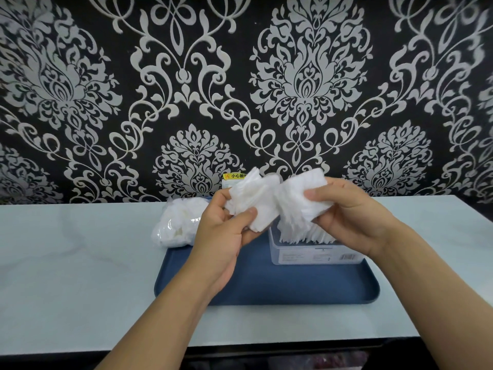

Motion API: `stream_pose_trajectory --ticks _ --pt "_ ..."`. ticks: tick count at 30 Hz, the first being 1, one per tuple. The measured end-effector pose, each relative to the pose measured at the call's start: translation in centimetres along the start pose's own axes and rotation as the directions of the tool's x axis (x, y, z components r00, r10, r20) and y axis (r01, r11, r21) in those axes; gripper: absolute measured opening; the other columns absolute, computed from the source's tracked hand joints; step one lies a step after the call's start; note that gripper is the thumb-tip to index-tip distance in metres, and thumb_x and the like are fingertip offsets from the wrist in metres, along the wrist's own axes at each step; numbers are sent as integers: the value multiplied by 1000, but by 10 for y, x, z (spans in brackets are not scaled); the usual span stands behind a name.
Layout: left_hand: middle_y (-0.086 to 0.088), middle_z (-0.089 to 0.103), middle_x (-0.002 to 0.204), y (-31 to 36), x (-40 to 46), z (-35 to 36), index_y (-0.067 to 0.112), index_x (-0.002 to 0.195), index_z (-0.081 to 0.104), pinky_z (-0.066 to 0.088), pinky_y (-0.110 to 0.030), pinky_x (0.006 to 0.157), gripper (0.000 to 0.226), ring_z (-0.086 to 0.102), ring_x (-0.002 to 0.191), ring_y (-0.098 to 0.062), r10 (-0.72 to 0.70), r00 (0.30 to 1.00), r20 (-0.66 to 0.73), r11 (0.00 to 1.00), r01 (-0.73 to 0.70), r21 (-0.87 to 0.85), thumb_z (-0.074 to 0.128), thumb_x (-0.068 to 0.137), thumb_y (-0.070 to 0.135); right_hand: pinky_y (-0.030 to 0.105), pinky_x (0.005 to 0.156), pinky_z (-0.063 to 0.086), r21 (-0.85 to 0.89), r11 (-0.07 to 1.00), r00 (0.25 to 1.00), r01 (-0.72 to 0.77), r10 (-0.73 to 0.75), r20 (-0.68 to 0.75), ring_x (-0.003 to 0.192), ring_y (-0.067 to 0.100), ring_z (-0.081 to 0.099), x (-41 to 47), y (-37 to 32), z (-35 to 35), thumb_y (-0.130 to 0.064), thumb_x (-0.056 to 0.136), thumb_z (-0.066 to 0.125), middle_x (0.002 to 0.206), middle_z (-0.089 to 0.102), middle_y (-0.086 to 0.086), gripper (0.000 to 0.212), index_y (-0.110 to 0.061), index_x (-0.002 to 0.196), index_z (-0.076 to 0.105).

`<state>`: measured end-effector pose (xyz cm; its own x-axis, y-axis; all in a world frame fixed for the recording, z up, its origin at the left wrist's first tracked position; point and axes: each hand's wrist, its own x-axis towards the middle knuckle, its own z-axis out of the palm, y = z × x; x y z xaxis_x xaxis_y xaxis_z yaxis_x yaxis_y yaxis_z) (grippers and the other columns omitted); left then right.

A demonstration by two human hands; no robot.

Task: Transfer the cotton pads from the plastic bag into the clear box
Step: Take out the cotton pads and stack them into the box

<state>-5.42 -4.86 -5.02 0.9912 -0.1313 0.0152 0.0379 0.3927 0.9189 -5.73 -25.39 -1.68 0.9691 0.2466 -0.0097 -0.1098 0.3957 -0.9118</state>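
Observation:
Both hands hold a fanned stack of white square cotton pads point(277, 198) in the air above the clear box point(314, 253). My left hand point(224, 225) pinches the left end of the stack between thumb and fingers. My right hand point(346, 212) grips the right end. More pads stand on edge inside the box, under my right hand. The clear plastic bag point(177, 222), crumpled and still holding white pads, lies to the left at the tray's back left corner.
The box stands on a dark blue tray point(266, 287) on a pale table point(80, 263). A patterned black and silver wall rises right behind. A small label with yellow print point(233, 178) shows behind the pads.

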Motion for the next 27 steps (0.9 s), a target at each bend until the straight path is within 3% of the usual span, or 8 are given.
stream_pose_trajectory --ticks 3,8,12,15,18,20,24,27 --pt "-8 74 117 -1 0 0 12 121 58 62 -32 77 31 74 102 -23 7 1000 -9 1000 -7 19 60 95 -4 30 81 61 102 992 996 72 -76 36 94 21 74 -5 -9 3 -4 78 63 107 75 14 26 -7 99 80" --pt "-8 76 107 -6 0 4 17 112 62 60 -29 70 34 75 91 -17 9 999 35 996 -11 83 56 94 -11 27 78 60 -400 911 995 98 -81 60 90 22 74 0 8 21 3 80 73 103 77 15 30 -3 109 72" --pt "-10 76 106 -6 0 4 14 115 61 62 -32 74 35 75 91 -19 1 999 38 999 -3 50 55 93 -13 30 78 61 -508 855 988 100 -147 -53 85 26 71 5 12 24 2 77 80 107 73 17 36 -8 111 70" --pt "-9 77 106 0 -1 3 9 118 60 63 -40 80 39 74 96 -24 -32 997 67 999 35 -36 47 92 -17 33 78 61 -605 793 984 69 -155 -91 77 28 69 4 13 26 -6 75 86 104 72 3 37 -22 106 72" --pt "-17 74 111 2 -1 3 7 110 60 59 -48 86 26 70 104 -32 -94 993 64 980 104 -168 46 91 -5 24 64 55 -714 697 983 75 -173 -65 64 12 63 2 18 33 -11 74 87 82 73 -13 30 -30 93 73" --pt "-17 73 118 1 0 4 8 114 61 59 -46 86 21 70 108 -32 -115 993 0 981 114 -154 55 94 7 18 58 52 -776 619 967 123 -249 -46 61 2 61 2 25 38 -12 74 88 77 72 -18 31 -33 91 72" --pt "-17 74 119 -3 1 6 10 131 59 59 -45 89 32 71 111 -33 -134 990 -51 967 119 -225 59 100 18 19 70 54 -872 459 904 173 -424 -44 75 2 61 3 41 44 -20 74 88 105 67 -16 51 -30 120 68" --pt "-18 74 119 0 2 4 9 132 58 61 -41 86 33 71 112 -34 -148 987 -60 944 123 -305 56 101 20 10 77 45 -872 430 888 231 -460 9 88 -6 57 4 45 46 -20 73 88 116 61 -14 51 -27 119 68"
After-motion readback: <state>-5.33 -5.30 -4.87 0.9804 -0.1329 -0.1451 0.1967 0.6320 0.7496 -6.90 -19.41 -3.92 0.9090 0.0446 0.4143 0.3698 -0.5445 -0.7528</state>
